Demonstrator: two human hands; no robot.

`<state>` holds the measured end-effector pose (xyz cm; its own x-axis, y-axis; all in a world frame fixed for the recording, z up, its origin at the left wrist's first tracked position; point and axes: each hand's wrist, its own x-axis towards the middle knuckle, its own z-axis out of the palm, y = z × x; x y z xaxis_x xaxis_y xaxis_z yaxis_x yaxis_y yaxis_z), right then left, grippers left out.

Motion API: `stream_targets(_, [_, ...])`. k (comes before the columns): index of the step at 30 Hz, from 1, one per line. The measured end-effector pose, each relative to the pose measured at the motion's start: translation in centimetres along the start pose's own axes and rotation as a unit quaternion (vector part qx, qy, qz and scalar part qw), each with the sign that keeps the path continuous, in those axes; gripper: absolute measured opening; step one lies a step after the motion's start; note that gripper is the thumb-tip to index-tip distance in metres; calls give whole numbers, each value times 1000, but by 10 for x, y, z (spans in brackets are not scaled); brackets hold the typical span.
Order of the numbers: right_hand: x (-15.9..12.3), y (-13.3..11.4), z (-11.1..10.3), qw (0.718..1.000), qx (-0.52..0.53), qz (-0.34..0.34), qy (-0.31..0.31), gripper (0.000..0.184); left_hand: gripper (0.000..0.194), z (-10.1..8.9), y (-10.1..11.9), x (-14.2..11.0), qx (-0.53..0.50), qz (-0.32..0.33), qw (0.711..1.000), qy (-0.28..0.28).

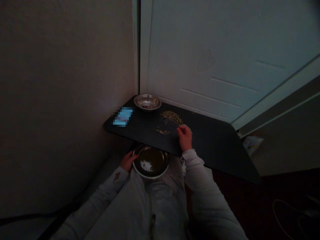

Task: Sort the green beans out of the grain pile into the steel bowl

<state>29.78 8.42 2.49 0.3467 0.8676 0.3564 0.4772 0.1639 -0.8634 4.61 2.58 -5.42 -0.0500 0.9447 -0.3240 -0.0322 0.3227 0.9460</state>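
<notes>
Hold the wide bowl (151, 177) level by the rim, in the left hand's (127, 161) fingers, just below the tabletop's (215, 143) near edge. Pick lightly at the grains (172, 116) on the tabletop with the right hand (185, 138), fingers drawn together, cannot tell whether around any.

2 metal bowls (147, 102) (150, 161), 1 dark table (215, 141).

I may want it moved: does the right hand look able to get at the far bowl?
Probably yes. The right hand is at the table, and only a low scatter of seeds lies between it and the far bowl; nothing tall stands in the way.
</notes>
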Motion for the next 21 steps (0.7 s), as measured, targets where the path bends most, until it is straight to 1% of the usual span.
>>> stream_targets(2, [1, -5, 8, 1000, 14, 12, -13, 22, 36, 1, 2, -1, -10, -1, 1000, -7])
stream_targets(5, [2, -14, 27, 1000, 13, 10, -17, 22, 36, 2, 6, -4, -6, -5, 1000, -8])
stream_targets(8, [2, -23, 47, 999, -26, -4, -19, 21, 34, 3, 9, -7, 5, -11, 1000, 0])
stream_targets(10, [3, -26, 56, 998, -60, -19, -17, 20, 34, 3, 11, -8, 10, -12, 1000, 2])
stream_targets(12, [4, -27, 59, 996, -86, -29, -14, 21, 34, 2, 10, -7, 19, -7, 1000, 2])
stream_targets(17, [3, -28, 56, 991, -131, -30, -16, 23, 33, 0, 2, -3, 30, 12, 999, 7])
stream_targets(21, [2, -29, 59, 986, -158, -47, -31, 25, 33, -1, -1, -3, 11, 4, 1000, 3])
